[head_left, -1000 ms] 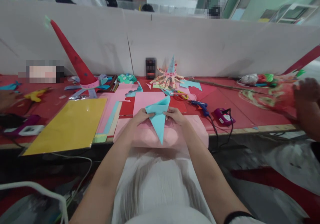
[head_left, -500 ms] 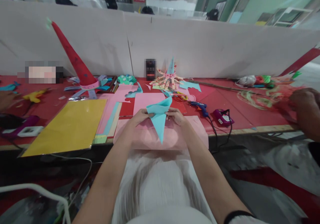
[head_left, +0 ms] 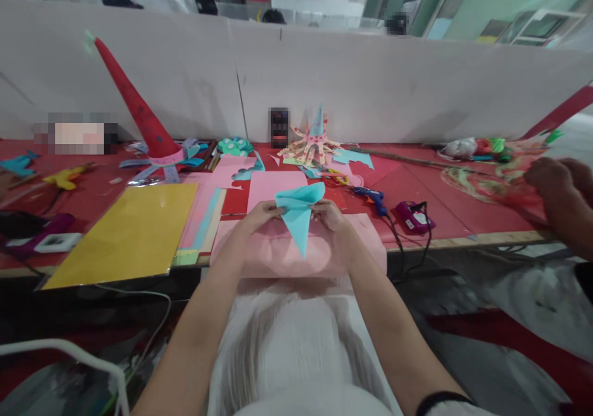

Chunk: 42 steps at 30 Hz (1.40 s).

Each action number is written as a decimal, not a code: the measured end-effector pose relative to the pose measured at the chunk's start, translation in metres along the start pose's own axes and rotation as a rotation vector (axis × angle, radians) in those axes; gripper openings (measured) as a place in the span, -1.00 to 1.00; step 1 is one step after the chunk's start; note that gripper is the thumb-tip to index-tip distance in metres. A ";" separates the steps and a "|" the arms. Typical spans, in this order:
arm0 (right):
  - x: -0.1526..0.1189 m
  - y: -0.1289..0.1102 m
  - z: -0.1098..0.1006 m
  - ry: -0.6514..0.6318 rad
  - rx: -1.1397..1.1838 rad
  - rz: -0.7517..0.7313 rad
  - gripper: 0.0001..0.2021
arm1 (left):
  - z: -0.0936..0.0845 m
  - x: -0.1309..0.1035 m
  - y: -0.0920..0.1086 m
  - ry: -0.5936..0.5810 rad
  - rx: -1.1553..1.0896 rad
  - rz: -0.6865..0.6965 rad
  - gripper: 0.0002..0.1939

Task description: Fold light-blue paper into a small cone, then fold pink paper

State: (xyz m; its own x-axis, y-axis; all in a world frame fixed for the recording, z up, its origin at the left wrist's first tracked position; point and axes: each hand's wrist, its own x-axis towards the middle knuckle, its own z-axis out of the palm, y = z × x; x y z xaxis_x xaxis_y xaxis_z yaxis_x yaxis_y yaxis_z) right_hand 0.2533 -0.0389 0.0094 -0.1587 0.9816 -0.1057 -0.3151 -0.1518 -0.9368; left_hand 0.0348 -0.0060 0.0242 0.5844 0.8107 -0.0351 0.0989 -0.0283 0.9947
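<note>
Two hands meet at the centre of the head view, pinching a light-blue folded cone [head_left: 297, 218] between them: the left hand [head_left: 265, 214] grips its left edge, thumb in front, and the right hand [head_left: 330, 214] its right edge, some fingertips hidden. The cone's tip points down, its wide mouth up, over a pink sheet [head_left: 287, 266] at the table's edge. Left of centre lies a glossy yellow sheet [head_left: 125, 233]; in the upper left a tall red cone [head_left: 134, 97] leans leftward. Above centre, a small blue cone [head_left: 317, 123] rises from pale spotted strips [head_left: 311, 152]. Right of centre sit a blue glue gun [head_left: 374, 199] and a purple box [head_left: 414, 217]. At the right edge, a co-worker's hand [head_left: 558, 187] is near reddish netting [head_left: 514, 184].
</note>
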 end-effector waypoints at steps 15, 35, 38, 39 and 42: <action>-0.007 -0.002 0.009 0.021 0.025 -0.106 -0.86 | -0.002 0.002 -0.001 0.122 -0.088 -0.030 -0.59; -0.009 -0.001 0.011 -0.021 -0.082 -0.159 -0.74 | 0.005 0.003 0.015 0.130 -0.098 -0.026 -0.59; -0.008 0.000 0.009 -0.026 -0.096 -0.149 -0.75 | 0.005 0.002 0.014 0.121 -0.112 -0.020 -0.60; -0.008 0.000 0.009 -0.030 -0.095 -0.143 -0.75 | 0.005 0.002 0.012 0.121 -0.122 -0.023 -0.59; -0.009 -0.002 0.010 -0.031 -0.082 -0.125 -0.74 | 0.002 0.002 0.004 0.122 -0.155 -0.031 -0.56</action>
State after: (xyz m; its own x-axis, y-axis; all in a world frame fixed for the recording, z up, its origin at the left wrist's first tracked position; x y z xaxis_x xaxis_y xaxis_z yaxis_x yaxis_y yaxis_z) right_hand 0.2460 -0.0486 0.0156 -0.1523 0.9881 0.0225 -0.2573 -0.0176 -0.9662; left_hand 0.0383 -0.0057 0.0279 0.4799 0.8750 -0.0631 -0.0158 0.0805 0.9966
